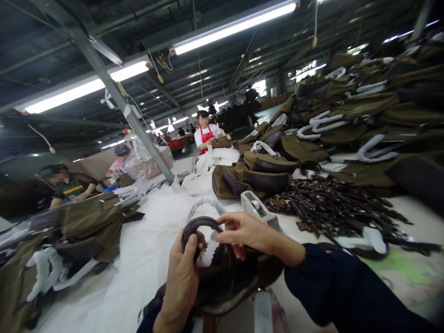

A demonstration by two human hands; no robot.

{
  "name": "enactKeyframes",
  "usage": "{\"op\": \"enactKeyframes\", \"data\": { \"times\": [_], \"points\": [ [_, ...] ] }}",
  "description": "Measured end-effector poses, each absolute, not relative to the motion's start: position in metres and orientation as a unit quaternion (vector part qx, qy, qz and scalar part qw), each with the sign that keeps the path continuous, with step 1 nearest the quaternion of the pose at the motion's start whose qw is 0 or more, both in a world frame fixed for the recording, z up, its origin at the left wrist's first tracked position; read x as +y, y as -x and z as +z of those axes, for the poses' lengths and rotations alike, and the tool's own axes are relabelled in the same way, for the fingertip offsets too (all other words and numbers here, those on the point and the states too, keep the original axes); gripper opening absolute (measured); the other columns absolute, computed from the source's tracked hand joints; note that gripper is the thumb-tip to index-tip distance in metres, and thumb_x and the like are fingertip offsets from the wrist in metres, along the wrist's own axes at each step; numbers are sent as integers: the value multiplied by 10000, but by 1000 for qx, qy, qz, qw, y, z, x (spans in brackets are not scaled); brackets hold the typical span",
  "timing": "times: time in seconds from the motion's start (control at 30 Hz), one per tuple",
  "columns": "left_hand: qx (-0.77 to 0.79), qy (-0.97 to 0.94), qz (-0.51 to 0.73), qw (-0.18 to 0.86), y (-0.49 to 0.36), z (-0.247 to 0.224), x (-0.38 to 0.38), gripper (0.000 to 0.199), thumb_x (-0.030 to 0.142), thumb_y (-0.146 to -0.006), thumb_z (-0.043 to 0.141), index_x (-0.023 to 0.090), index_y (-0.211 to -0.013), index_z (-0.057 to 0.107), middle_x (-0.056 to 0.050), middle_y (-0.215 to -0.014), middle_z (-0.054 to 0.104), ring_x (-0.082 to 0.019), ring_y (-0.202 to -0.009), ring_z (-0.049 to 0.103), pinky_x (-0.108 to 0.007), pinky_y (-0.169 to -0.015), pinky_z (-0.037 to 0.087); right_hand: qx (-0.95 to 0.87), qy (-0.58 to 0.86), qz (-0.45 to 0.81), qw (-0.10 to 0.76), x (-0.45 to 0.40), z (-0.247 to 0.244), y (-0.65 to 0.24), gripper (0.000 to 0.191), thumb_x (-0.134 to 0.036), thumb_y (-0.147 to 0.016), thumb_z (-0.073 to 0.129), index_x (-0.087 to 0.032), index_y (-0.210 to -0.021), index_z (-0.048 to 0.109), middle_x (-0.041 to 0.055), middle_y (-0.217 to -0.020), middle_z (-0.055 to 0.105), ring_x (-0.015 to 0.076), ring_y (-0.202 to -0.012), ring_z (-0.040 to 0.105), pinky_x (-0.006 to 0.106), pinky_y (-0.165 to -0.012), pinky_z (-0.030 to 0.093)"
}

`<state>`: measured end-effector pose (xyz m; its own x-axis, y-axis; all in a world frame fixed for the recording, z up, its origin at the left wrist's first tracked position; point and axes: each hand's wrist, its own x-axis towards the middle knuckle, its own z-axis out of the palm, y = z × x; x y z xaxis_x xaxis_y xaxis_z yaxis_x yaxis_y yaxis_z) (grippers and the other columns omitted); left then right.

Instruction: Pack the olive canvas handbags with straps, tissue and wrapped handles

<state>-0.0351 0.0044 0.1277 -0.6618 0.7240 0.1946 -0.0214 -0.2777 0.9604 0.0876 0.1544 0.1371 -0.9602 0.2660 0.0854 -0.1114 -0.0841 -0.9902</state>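
Left hand [185, 266]: curled around a smooth coiled strap [199, 222], thumb pressing it
Coiled strap: dark ring, near centre, above a glossy dark bag [239, 282]
Right hand [248, 231]: fingers bent at the ring's right; cannot tell whether pinching
White piece [208, 253]: saw-toothed, showing through the ring

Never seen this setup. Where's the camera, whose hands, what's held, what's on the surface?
No machine here: a person's two bare hands, in one picture from a camera worn on the head, looking forward and down. The left hand holds a dark coiled strap; the right hand is at its right edge, near a jagged-edged white strip, its grip unclear. Around lie thin white sheeting, olive-green fabric bags and a glossy dark-brown heap of straps.
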Motion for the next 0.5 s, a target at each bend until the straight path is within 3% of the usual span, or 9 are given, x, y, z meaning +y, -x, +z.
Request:
{"op": "enactKeyframes", "data": {
  "times": [0.13,0.33,0.5],
  "points": [
    [544,-357,693,311,42,131,-5,247,427,-892,644,180,-900,640,11,-782,532,-110,-704,467,-198,-644,422,-701,55,697,139,162,134,-88,410,-422,-734,809,-151,-970,612,-90,-526,518,53,-373,466,145,-344,333],
    [565,-443,529,453,70,175,-13,358,443,-793,743,151,-988,672,-72,-880,643,-188,-812,571,-274,-732,463,-737,46,665,114,169,139,-86,478,-453,-681,839,-155,-994,636,-66,-629,567,63,-417,493,167,-378,374],
    [614,-481,413,471,81,193,6,348,480,-884,626,134,-889,654,-39,-729,607,-126,-622,543,-222,-585,402,-761,56,637,107,165,139,-82,495,-496,-667,833,-167,-987,649,-49,-663,565,88,-485,513,184,-418,417]
  ]
}}
